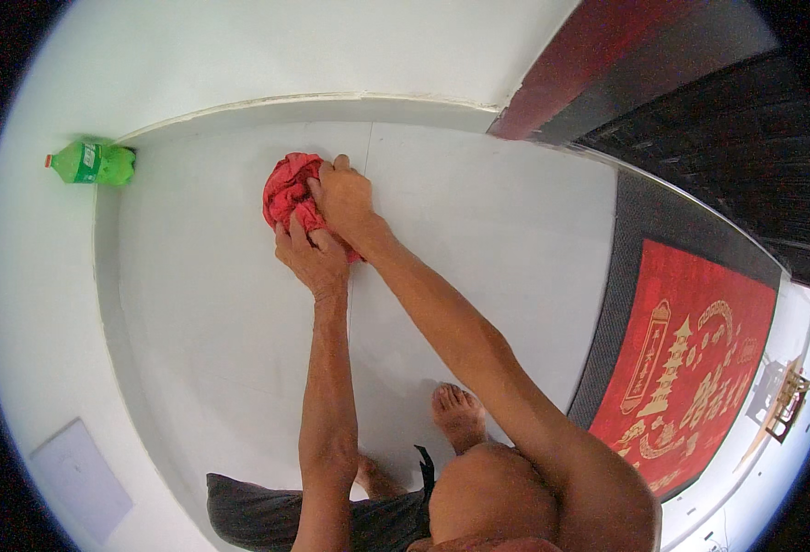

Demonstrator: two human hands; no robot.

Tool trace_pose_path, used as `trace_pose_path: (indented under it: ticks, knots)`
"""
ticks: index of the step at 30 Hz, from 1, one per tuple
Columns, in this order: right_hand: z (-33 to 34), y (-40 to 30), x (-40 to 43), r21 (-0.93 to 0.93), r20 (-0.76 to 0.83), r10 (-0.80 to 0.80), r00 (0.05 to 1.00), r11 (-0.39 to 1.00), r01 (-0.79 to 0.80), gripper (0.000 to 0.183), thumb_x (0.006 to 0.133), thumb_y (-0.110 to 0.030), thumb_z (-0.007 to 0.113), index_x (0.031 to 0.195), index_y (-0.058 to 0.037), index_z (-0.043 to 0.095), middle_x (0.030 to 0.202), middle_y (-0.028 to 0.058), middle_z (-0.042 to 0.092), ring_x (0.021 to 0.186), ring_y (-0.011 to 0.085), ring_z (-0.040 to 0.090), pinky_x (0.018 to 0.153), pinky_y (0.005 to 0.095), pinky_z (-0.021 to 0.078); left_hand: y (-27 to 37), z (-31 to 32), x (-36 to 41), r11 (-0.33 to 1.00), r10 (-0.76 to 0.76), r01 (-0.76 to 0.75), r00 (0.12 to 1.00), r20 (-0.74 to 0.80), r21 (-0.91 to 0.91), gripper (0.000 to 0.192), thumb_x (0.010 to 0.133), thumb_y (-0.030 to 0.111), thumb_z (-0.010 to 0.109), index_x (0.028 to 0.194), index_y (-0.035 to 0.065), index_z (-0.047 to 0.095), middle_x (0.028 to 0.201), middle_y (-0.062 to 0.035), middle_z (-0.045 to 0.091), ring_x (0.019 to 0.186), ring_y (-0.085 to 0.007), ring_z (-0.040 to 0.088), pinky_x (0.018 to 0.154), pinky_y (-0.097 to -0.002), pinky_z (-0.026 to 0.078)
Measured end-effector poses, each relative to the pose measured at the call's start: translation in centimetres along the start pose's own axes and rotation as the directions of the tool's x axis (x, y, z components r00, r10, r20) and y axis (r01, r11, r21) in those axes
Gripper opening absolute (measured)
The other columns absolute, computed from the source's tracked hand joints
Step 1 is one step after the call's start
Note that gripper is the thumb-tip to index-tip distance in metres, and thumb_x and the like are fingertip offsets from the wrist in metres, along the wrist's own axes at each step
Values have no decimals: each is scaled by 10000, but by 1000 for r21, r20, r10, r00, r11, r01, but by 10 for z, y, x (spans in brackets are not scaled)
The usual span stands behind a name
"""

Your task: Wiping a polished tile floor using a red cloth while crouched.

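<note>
A bunched red cloth (289,186) lies against the pale tiled floor (225,331), its folds showing darker patches. My right hand (344,195) grips its right side, with the thumb pushed into the folds. Just below, my left hand (314,259) holds the near edge, fingertips curled onto the fabric. A small corner of cloth sticks out between my wrists. The palms and the underside of the cloth are hidden.
A green plastic bottle (94,163) with a red cap is at the left, by the wall corner. Low skirting (253,114) borders the floor. To the right are a red doormat (687,359) with gold designs and a dark door (708,124). My bare foot (458,414) rests below my hands.
</note>
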State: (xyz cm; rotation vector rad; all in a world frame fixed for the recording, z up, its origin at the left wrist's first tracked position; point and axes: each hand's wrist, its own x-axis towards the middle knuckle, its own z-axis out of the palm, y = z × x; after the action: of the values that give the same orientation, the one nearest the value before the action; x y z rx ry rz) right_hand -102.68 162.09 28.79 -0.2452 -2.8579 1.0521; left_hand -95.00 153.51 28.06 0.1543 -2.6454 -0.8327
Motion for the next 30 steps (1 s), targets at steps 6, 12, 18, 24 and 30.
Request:
trace_pose_path:
  ticks: [6, 12, 18, 24, 30]
  knots:
    - [-56, 109, -35, 93, -302, -215, 929, 963, 253, 271, 973, -252, 641, 1135, -42, 692, 1095, 231, 673, 929, 411, 696, 801, 529, 581, -4, 17, -15, 979, 70, -59, 996, -49, 194, 532, 945, 185, 557, 1459, 52, 530, 1556, -293, 407, 1364, -466, 421, 1110, -580, 361]
    - [-184, 262, -59, -394, -510, 195, 837, 812, -430, 194, 955, -254, 628, 879, -80, 669, 861, 180, 731, 793, 403, 721, 681, 528, 568, -4, 19, -16, 984, 80, -75, 996, -29, 163, 570, 927, 148, 566, 1486, 56, 497, 1578, -280, 380, 1377, -458, 412, 1123, -592, 330]
    - [-131, 230, -26, -428, -473, 240, 848, 779, -459, 148, 910, -232, 657, 931, -89, 687, 881, 148, 757, 800, 366, 753, 720, 482, 611, -10, 23, -16, 982, 28, -27, 1000, -2, 184, 573, 931, 159, 571, 1491, 67, 494, 1586, -275, 364, 1391, -467, 393, 1139, -587, 314]
    - [-131, 197, -10, -366, -400, 292, 869, 818, -444, 180, 898, -228, 661, 859, -59, 706, 867, 195, 759, 802, 395, 755, 708, 505, 611, -19, 19, -13, 988, 40, -36, 999, -24, 148, 580, 932, 168, 570, 1500, 82, 487, 1577, -285, 370, 1399, -467, 387, 1142, -593, 308]
    - [-171, 245, -23, -259, -530, 322, 785, 819, -511, 195, 882, -251, 666, 887, -70, 737, 841, 203, 752, 800, 435, 739, 726, 530, 593, -3, 17, -13, 985, 39, -39, 999, -1, 167, 578, 935, 174, 575, 1499, 85, 486, 1574, -280, 375, 1383, -460, 399, 1115, -594, 329]
